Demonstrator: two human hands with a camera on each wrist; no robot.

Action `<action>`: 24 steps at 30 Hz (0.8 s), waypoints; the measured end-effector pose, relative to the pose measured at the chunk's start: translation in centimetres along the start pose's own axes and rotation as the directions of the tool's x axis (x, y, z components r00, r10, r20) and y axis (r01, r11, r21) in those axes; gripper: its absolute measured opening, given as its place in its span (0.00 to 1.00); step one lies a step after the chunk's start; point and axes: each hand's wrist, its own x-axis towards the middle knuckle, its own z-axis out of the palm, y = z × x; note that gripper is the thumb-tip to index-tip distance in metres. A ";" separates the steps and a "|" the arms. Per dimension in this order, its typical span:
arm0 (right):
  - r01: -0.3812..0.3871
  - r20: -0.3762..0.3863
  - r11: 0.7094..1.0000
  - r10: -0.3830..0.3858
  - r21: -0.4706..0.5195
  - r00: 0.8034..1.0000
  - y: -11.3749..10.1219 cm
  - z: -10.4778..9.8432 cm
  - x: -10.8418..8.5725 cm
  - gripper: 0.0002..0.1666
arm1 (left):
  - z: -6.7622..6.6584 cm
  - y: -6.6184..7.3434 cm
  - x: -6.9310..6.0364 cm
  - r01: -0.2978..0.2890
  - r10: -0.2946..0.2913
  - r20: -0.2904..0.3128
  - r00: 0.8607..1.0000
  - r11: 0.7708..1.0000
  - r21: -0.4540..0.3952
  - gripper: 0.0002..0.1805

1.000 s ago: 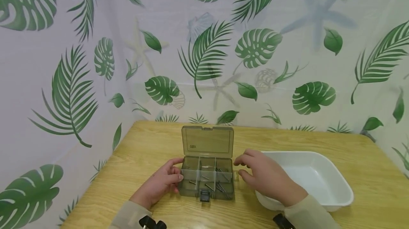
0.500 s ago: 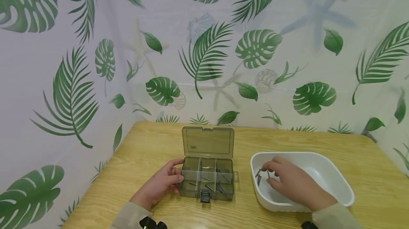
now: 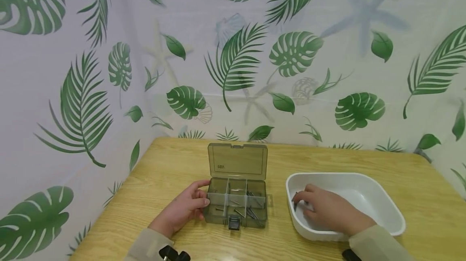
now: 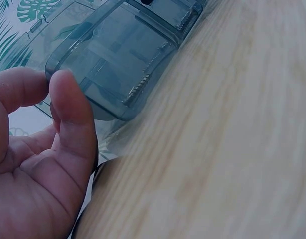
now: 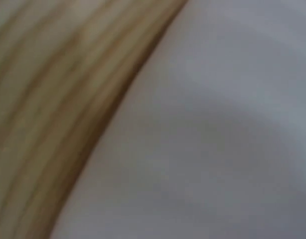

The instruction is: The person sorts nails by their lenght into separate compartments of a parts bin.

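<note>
**CAUTION: SPILL AND DROP HAZARDS AT THE OPEN CASE**

I am monitoring the compartmented case [image 3: 212, 218], which is sitting open at the lower centre of the head view. The lid [image 3: 238, 163] is standing raised behind the compartments. Screws [image 3: 252, 213] are lying loose inside, several of them on the right side. At the upper middle of the left wrist view, a threaded shank [image 4: 137, 88] is showing through the wall.

Left hand [image 3: 183, 205]: thumb and forefinger are pinching the case's left side. I am judging that a hard pull or lift at this one side could tilt the case and send screws over the dividers. With the latch [image 3: 234, 223] unfastened, nothing is containing them.

Right hand [image 3: 329, 209]: at lower right, the fingers are pointing down inside the white tray [image 3: 398, 218], beside a dark metal piece [image 3: 295, 206]. I cannot tell whether they are gripping it; the right wrist view is showing only blurred white and wood grain. A shallow grip could let the piece slip and, outside the tray, roll across the table [image 3: 145, 188].

The right sleeve [image 3: 378, 242] is overlapping the tray's near rim; snagging there could shove the tray.
</note>
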 end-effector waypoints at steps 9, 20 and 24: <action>0.009 -0.033 0.997 -0.012 -0.074 0.999 0.6 0.5 0.0 0.13 | -0.1 -0.1 0.1 0.001 -0.001 -0.001 1.000 1.000 -0.004 0.36; 0.078 -0.053 0.991 -0.084 -0.113 0.995 0.8 0.4 -0.4 0.15 | 0.0 -0.1 0.0 0.003 -0.003 0.002 1.000 1.000 0.013 0.36; 0.077 -0.056 0.990 -0.083 -0.115 0.995 0.7 0.3 -0.3 0.16 | 0.1 0.1 -0.1 0.000 -0.001 0.002 1.000 1.000 0.016 0.36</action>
